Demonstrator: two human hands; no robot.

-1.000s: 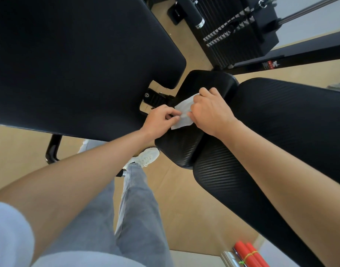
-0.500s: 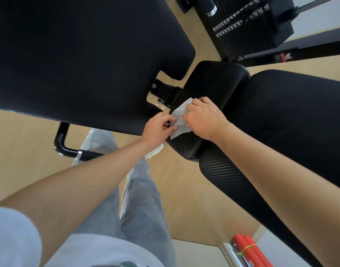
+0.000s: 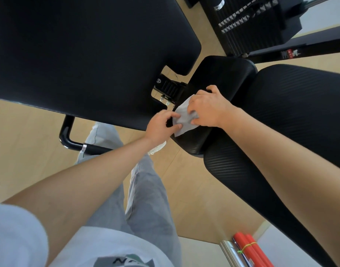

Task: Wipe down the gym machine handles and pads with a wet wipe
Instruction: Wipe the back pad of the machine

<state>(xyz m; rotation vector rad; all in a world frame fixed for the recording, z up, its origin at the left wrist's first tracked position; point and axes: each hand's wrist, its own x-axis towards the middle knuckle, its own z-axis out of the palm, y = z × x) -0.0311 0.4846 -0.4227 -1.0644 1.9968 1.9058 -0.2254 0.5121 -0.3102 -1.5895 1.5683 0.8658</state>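
A white wet wipe lies on the small black pad of the gym machine, near its lower edge. My left hand pinches the wipe's left edge between thumb and fingers. My right hand lies on top of the wipe with its fingers curled into it, pressing it to the pad. A large flat black pad fills the upper left. A long ribbed black pad runs down the right side, partly under my right forearm.
A black adjustment bracket sits between the two pads. A weight stack stands at top right. A black frame tube curves at left. Red sticks lie at the bottom right on the wooden floor. My grey-trousered legs stand below.
Both hands have slid with the wipe down the small pad toward its lower edge. The view has tilted slightly, so the pads sit lower in frame.
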